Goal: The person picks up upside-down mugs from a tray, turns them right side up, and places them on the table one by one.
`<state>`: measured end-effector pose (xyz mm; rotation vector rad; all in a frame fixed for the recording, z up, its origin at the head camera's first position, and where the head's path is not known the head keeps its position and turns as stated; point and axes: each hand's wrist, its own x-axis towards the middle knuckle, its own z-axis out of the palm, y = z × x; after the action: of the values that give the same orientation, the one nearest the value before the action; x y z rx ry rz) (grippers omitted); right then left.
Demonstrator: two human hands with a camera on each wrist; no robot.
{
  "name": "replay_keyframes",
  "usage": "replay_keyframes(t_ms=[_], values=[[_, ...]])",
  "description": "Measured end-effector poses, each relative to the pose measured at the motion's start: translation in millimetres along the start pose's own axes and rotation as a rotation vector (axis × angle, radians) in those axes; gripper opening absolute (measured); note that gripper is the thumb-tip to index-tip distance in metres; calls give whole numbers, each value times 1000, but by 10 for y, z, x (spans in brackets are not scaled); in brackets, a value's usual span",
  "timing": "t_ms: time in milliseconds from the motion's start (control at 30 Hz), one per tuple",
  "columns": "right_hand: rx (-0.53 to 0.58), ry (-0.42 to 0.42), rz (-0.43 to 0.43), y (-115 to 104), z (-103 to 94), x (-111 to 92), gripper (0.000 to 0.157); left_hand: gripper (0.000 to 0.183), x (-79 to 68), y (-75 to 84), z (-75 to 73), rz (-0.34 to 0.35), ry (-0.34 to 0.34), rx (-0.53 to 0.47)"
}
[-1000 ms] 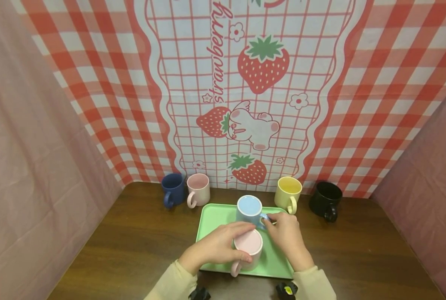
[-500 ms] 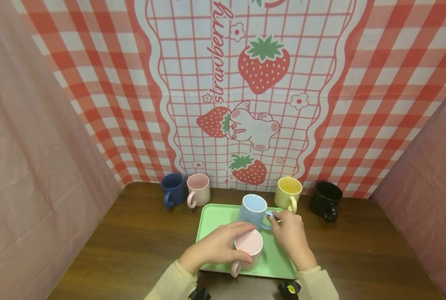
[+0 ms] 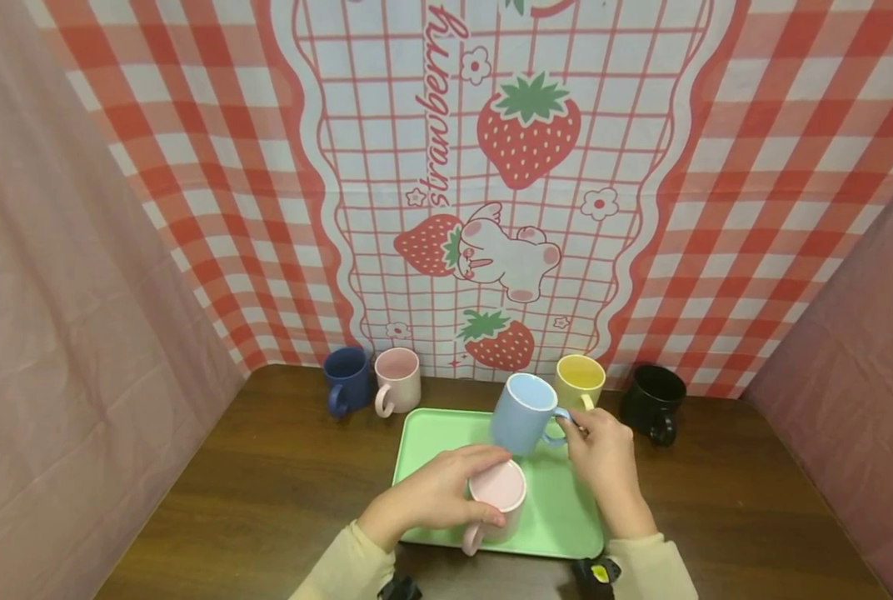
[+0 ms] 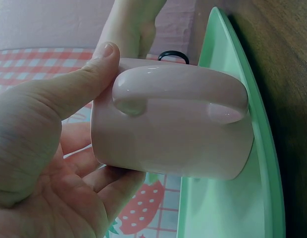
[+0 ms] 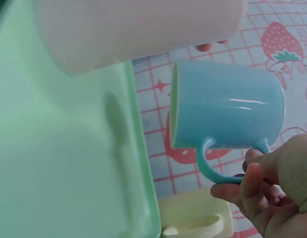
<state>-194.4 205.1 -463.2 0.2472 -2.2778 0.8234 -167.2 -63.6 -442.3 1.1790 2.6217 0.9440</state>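
Observation:
A pink mug (image 3: 499,487) stands upside down on a light green tray (image 3: 559,517), its handle toward the front. My left hand (image 3: 439,492) holds it near its upturned base, thumb on the handle side and fingers across from it, as the left wrist view shows. Just behind, my right hand (image 3: 604,454) pinches the handle of a light blue mug (image 3: 520,421). That mug is also upside down; in the right wrist view the blue mug (image 5: 228,104) hangs clear of the tray, its rim facing the tray side.
Along the back of the dark wooden table (image 3: 251,500) stand upright mugs: dark blue (image 3: 346,379) and another pink mug (image 3: 403,382) at left, a yellow mug (image 3: 577,387) and a black mug (image 3: 651,400) at right. Behind them hangs a strawberry-print cloth (image 3: 611,275).
The right hand has lifted the light blue mug off the tray's back part and carried it to the right, in front of the yellow mug. The left hand and its pink mug have stayed put.

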Motion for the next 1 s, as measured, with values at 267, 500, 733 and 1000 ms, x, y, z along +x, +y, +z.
replay_keyframes(t_ms=[267, 500, 733, 1000], values=[[117, -26, 152, -73, -103, 51, 10, 78, -2, -4, 4, 14, 4, 8], [176, 49, 93, -137, -95, 70, 12, 78, 2, -6, 8, 6, 0, 12], [227, 118, 59, -178, -116, 99, 15, 77, 10, -23, 11, 18, 3, 18], [300, 149, 136, -190, -158, 109, 18, 77, 10, -34, 19, 24, 7, 7]])
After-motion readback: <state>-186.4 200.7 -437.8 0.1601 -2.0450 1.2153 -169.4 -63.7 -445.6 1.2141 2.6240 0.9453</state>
